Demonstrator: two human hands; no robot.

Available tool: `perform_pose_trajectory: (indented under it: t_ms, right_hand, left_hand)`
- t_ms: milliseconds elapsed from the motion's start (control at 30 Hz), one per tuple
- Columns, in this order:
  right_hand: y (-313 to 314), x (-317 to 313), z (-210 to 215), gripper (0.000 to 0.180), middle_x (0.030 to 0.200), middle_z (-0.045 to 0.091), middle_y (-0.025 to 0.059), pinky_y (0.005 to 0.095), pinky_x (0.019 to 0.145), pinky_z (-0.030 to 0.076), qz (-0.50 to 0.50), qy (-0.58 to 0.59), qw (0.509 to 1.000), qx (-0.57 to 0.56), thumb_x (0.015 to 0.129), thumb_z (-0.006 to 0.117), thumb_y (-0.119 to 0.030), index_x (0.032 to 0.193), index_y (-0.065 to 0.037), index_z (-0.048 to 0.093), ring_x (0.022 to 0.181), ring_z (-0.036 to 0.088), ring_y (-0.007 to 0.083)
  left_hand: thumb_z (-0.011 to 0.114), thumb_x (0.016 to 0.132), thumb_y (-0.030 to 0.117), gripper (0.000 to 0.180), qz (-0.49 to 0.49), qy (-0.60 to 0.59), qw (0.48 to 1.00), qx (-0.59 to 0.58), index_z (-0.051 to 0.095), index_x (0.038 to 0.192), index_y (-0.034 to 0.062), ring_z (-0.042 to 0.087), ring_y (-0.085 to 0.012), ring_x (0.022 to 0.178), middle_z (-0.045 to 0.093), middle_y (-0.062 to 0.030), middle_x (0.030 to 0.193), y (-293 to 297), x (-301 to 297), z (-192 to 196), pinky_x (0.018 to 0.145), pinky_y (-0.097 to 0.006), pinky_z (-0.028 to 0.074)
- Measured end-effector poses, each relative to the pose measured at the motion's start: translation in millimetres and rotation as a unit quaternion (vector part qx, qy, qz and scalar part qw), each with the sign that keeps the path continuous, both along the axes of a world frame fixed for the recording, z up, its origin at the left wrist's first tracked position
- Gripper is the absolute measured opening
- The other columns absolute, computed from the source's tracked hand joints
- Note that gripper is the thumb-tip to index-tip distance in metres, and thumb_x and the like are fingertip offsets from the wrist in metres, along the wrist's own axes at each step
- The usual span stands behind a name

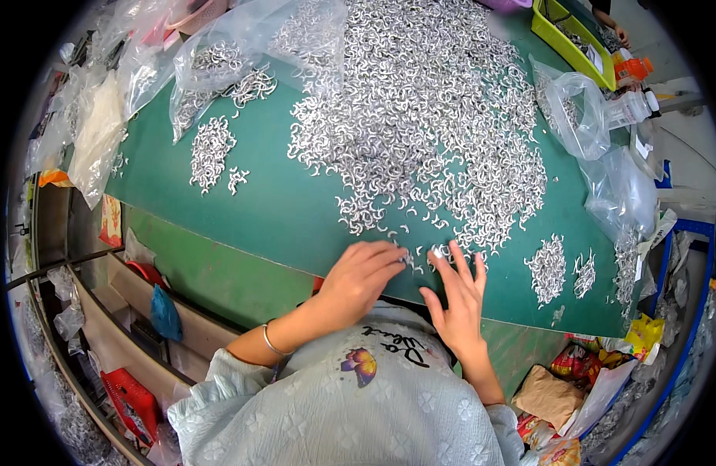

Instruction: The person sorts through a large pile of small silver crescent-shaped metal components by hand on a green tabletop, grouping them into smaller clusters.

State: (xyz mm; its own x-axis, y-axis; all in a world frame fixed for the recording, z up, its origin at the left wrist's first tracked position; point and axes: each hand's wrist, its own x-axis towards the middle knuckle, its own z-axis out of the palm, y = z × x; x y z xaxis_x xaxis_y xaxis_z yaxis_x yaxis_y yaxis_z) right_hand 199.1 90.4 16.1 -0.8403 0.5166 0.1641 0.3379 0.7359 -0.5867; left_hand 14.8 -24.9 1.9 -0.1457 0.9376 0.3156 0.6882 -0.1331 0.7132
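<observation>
We list, on a green table [284,202], one large heap of small silver crescents [431,101], lying straight ahead of both hands; its long axis runs away from the wearer, and its near fringe thins out toward the table's near edge. Loose crescents [417,262] lie between the fingertips, with the two hands about equally near. Left hand [371,268]: reaching in from the lower left, back upward, wrist bent, fingers bunched and pointing right; whether they pinch a piece we cannot tell. Right hand [460,291]: pointing forward, fingers spread, thumb held apart toward the left hand, fingertips at the fringe; we see nothing clearly gripped. We note also a small right-hand pile [546,270], to the right of the right hand and apart from the heap, and a left-hand pile [212,154], farther off. Around the edges we count a clear bag [218,66] at far left, another plastic bag [579,116] at right, and a yellow-green tray [575,50] at far right.
</observation>
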Motion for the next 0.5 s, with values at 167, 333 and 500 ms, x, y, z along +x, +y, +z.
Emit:
perform_pose_trajectory:
  t_ms: [167,333,500]
  right_hand:
    - [-10.9,-10.2,2.1,0.053,0.127,0.062,0.0135,0.0588,0.111,0.022,0.041,0.023,0.998,-0.029,0.084,0.071,-0.015,0.13,0.003,0.052,0.135,0.045,0.0353]
    - [-5.4,-3.7,-4.6,0.055,0.129,0.061,0.0137,0.0592,0.111,0.021,0.025,-0.022,0.999,0.0,0.085,0.07,-0.015,0.133,0.002,0.051,0.136,0.044,0.034]
    - [-11.1,-7.5,2.1,0.053,0.125,0.063,0.0137,0.0591,0.111,0.022,0.044,0.011,0.999,-0.018,0.083,0.072,-0.015,0.13,0.002,0.053,0.135,0.045,0.0343]
  left_hand:
    - [0.068,0.073,-0.008,0.031,0.04,-0.045,0.998,0.03,0.067,0.104,-0.0002,0.059,-0.0315,0.112,0.065,-0.012,0.119,-0.6,3.9,-3.0,0.092,-0.042,0.046]
    - [0.068,0.075,-0.008,0.032,0.134,-0.004,0.991,0.01,0.066,0.106,0.0012,0.06,-0.0299,0.105,0.064,-0.0107,0.112,0.7,-4.1,-0.9,0.089,-0.041,0.045]
    - [0.066,0.075,-0.008,0.036,0.099,-0.006,0.995,-0.001,0.065,0.11,0.001,0.058,-0.0296,0.104,0.062,-0.0106,0.112,6.7,-0.5,-1.7,0.088,-0.041,0.043]
